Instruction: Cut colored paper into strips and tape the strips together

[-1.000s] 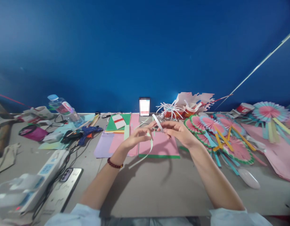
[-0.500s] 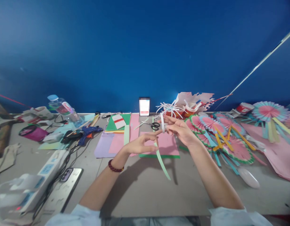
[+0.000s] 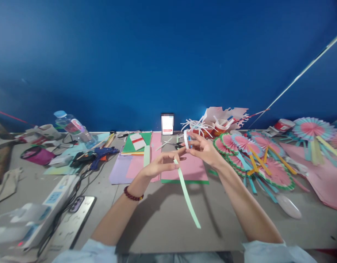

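Note:
My left hand, with a beaded bracelet on its wrist, pinches one end of a pale green paper strip. The strip hangs down in a slight curve over the grey table. Close by on the right, my right hand grips a white ring that looks like a roll of tape. Below both hands lies a pink paper sheet with a green edge. Scissors rest behind the hands, their handles partly hidden by the ring and fingers.
Pleated paper fans and a white spoon-like piece lie at the right. Cups stand behind, near a propped phone. Leftward are a blue glue gun, a bottle, a power strip and another phone.
More of the green strip now hangs below my left hand, its free end lower. My right hand and the white ring have shifted slightly left.

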`<act>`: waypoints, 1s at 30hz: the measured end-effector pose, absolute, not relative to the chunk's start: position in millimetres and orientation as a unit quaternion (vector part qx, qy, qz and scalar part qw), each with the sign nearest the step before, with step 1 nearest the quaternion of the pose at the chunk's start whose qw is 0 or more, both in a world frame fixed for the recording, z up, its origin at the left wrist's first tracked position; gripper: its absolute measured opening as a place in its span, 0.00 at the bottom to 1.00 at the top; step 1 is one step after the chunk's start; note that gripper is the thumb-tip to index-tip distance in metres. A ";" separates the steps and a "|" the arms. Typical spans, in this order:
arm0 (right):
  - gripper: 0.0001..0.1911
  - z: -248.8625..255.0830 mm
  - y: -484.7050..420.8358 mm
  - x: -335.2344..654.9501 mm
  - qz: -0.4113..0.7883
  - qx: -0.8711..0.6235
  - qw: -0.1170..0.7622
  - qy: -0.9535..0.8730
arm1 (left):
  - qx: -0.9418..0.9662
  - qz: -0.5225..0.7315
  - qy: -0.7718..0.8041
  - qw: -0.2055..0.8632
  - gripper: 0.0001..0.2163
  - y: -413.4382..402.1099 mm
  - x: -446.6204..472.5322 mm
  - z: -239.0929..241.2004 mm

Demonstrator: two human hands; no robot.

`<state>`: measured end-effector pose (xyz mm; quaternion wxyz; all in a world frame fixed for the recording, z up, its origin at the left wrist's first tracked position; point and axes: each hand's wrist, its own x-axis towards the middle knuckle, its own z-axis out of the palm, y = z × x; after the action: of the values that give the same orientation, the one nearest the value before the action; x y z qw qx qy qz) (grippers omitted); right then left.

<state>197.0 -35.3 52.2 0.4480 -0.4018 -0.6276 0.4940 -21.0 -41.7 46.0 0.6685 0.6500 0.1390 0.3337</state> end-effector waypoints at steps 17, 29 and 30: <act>0.17 55.2 -39.3 187.3 0.401 -0.426 0.504 -0.635 | 0.732 0.495 0.328 0.334 0.08 -38.6 -18.5 51.1; 0.17 44.7 -37.2 182.4 0.357 -0.424 0.503 -0.663 | 0.822 0.493 0.270 0.096 0.06 -42.3 -9.0 47.0; 0.16 44.4 -37.1 182.0 0.358 -0.423 0.501 -0.664 | 0.826 0.488 0.270 0.084 0.06 -41.8 -9.0 45.6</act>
<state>182.0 -37.1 44.4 0.5014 -0.4227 -0.6645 0.3583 -9.0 -41.8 45.6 0.0838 0.8259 0.2700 0.4879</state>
